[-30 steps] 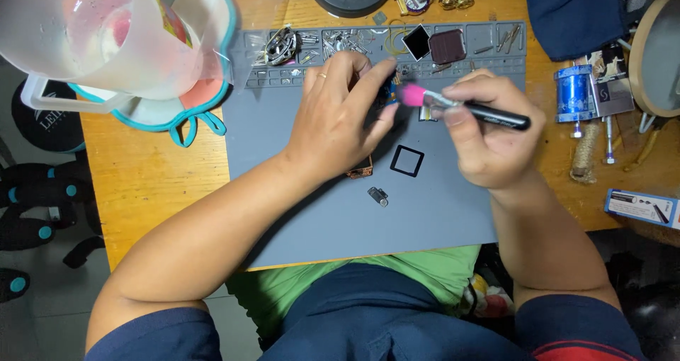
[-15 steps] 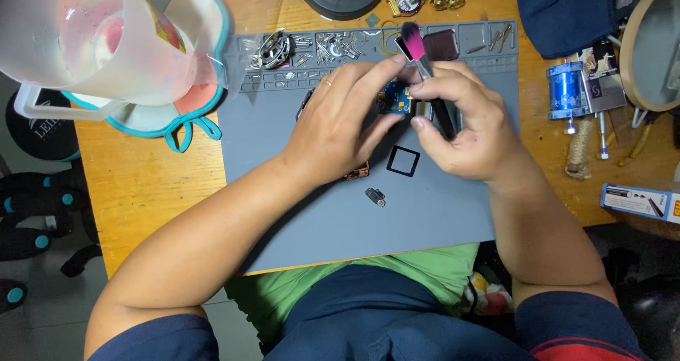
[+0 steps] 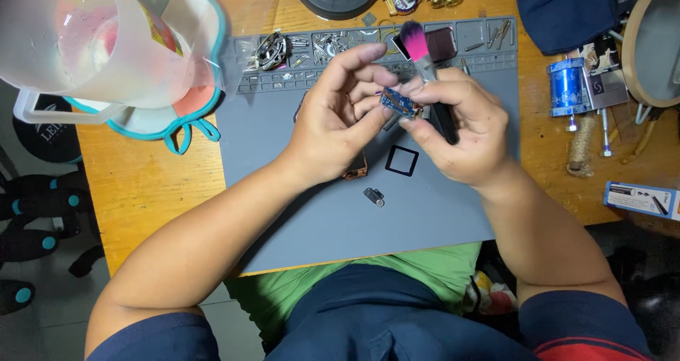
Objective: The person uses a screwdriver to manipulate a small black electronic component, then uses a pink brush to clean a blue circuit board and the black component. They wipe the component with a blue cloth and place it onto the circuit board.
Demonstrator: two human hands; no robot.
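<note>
Surface: grey work mat (image 3: 297, 212) on wooden desk (image 3: 134, 184)
Containers: clear jug (image 3: 85, 42) left of mat
Hands: left hand (image 3: 333, 120), right hand (image 3: 460, 127) pinching blue circuit board (image 3: 398, 104); right also grips pink-tipped brush (image 3: 425, 67)

The wooden table (image 3: 142, 191) showed a smooth, varnished orange grain. On it lay a matt grey work mat (image 3: 297, 212), rubbery in look, with moulded compartments along its far edge holding small shiny metal parts (image 3: 322, 46). The left hand (image 3: 333, 131) and right hand (image 3: 460, 131) pinched a small blue circuit board (image 3: 398, 104) with glinting metal contacts. The right hand also gripped a brush (image 3: 425, 63) with soft pink bristles and a glossy black handle. A thin matt black square frame (image 3: 401, 160) lay on the mat. At the table's far left corner stood a translucent, glossy plastic jug (image 3: 92, 42). Near the right edge was a shiny blue metal cylinder (image 3: 567, 88), and dark blue cloth (image 3: 567, 10) lay at the far edge.
</note>
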